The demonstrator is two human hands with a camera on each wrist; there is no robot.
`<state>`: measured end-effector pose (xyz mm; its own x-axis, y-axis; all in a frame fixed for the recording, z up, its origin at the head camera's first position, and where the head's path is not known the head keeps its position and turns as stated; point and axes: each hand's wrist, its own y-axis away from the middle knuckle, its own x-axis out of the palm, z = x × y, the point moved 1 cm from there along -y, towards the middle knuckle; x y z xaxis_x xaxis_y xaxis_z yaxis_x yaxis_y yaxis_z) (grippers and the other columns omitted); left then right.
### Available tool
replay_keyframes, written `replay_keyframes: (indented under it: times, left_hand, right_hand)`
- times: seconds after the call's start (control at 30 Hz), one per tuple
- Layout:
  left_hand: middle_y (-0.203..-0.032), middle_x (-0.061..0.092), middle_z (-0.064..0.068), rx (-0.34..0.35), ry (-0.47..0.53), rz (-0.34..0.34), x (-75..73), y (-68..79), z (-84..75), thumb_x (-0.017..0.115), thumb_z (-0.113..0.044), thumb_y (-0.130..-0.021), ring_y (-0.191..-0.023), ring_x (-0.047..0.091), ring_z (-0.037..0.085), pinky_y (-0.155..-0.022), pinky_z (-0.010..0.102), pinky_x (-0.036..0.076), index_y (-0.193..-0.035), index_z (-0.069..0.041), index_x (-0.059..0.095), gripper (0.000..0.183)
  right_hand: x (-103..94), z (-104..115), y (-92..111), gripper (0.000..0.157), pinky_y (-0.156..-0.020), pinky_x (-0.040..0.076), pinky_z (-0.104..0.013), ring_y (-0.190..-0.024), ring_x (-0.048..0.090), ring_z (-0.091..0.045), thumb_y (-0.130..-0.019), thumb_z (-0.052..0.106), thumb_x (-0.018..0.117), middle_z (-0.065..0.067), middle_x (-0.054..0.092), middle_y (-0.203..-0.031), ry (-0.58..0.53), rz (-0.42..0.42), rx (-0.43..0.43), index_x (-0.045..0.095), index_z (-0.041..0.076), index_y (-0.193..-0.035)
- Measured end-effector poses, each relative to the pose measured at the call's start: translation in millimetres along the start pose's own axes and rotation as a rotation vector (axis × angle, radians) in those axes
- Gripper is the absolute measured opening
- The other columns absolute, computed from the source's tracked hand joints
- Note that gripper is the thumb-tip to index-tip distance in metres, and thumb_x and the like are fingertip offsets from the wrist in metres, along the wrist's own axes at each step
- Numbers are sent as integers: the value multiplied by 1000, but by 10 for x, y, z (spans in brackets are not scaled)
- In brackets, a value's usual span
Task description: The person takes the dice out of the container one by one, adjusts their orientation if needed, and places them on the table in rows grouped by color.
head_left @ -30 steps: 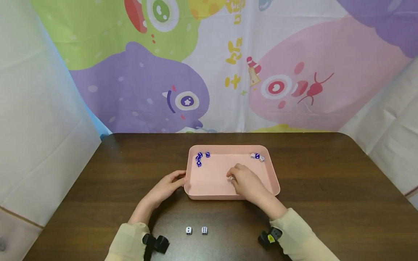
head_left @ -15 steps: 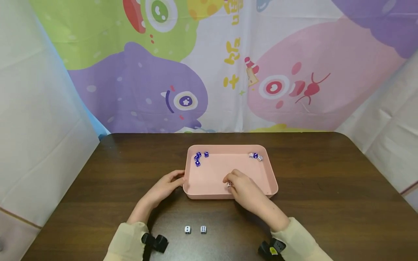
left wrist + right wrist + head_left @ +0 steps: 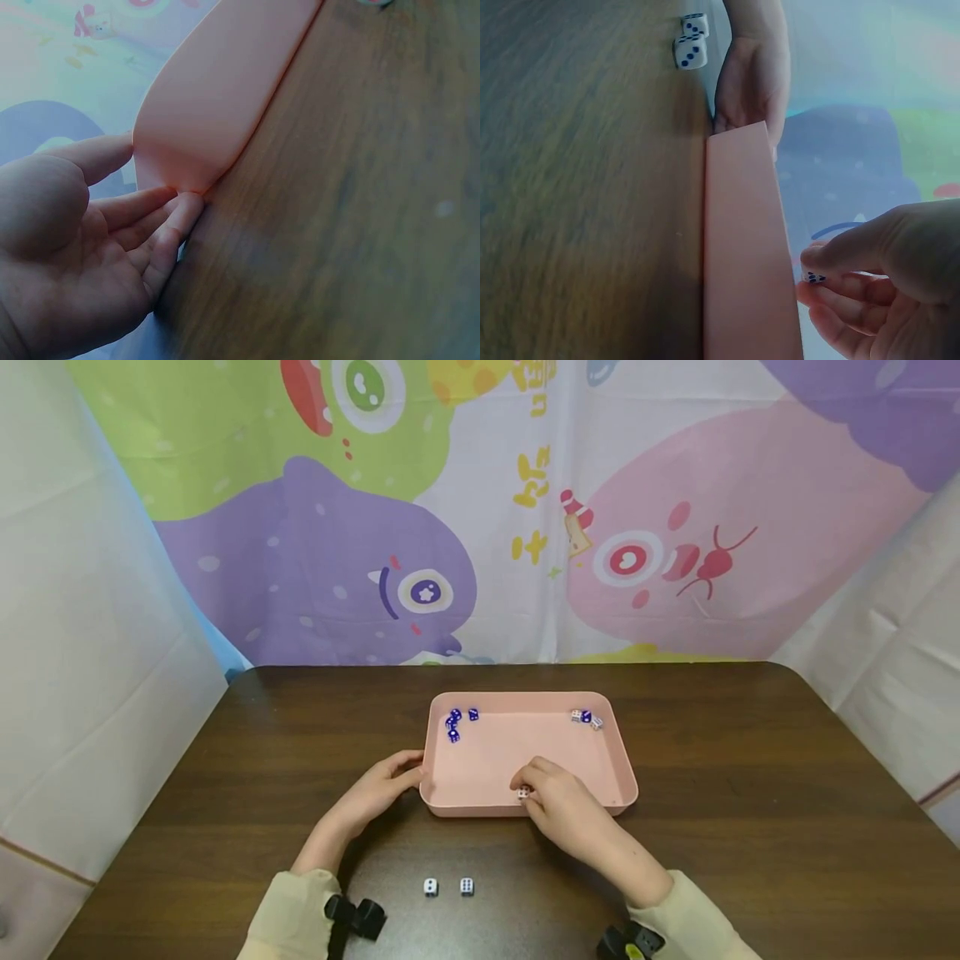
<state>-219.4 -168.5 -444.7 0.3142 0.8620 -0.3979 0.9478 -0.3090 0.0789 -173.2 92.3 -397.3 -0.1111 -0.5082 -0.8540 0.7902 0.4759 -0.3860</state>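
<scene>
My right hand (image 3: 566,806) pinches a white die (image 3: 522,792) with dark pips between thumb and fingers, over the front part of a pink tray (image 3: 495,756). In the right wrist view the same die (image 3: 814,277) shows at the fingertips, above the tray wall's edge. My left hand (image 3: 381,790) touches the tray's left side from outside. The left wrist view shows its thumb and loosely bent fingers against the outer wall (image 3: 217,90). Several blue dice (image 3: 453,723) lie in the tray's back left corner. At the back right, a blue die (image 3: 587,717) sits between two white dice.
Two white dice, a left one (image 3: 431,887) and a right one (image 3: 467,887), lie apart on the dark wooden table (image 3: 720,793) in front of the tray. A cartoon cloth (image 3: 510,610) hangs behind the table.
My right hand has moved toward the tray's front edge and slightly left, carrying the white die. The left hand stays at the tray's left side.
</scene>
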Motion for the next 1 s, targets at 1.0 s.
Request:
replay_keyframes:
  times: [1.0]
  left_hand:
    - [-126, 51, 17, -10, 4, 3, -5, -6, 18, 52, -24, -92, -117, 45, 28, -101, 46, 32, -129, 0, 46, 44]
  right_hand:
    - [50, 227, 207, 9, -66, 44, -21, -70, 48, -3, -78, 10, 65, 9, 53, -80, -17, 242, -103, 60, 16, -81]
